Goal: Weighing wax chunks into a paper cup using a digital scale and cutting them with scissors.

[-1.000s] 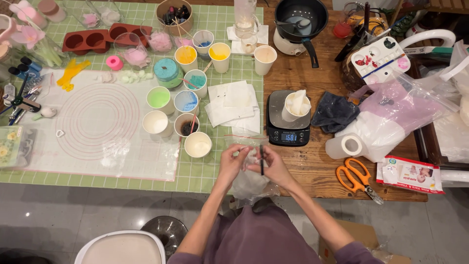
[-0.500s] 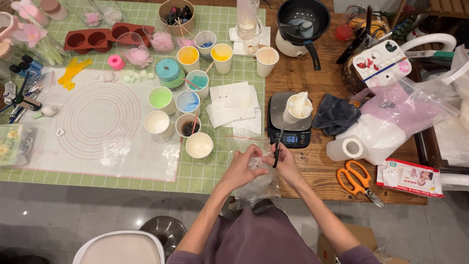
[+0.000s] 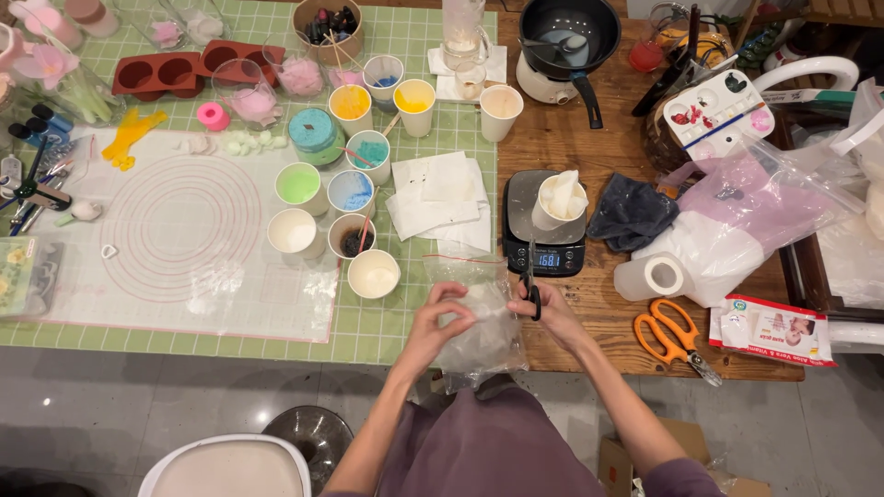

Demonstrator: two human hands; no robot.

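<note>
One clear plastic bag (image 3: 479, 322), two hands.
My left hand (image 3: 440, 317) gripped the bag; my right hand (image 3: 543, 308) clenched one pair of black scissors (image 3: 531, 281).

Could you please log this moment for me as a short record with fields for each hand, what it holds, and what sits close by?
left hand: left hand grips the clear plastic bag at the table edge
right hand: right hand holds small black scissors, blades pointing up and away
bag: crumpled, see-through, held between both hands
close by: kitchen scale with a white cup on it; cream-filled cup; orange scissors lying on the wood
surface: green checked mat on the left, bare wood on the right
</note>
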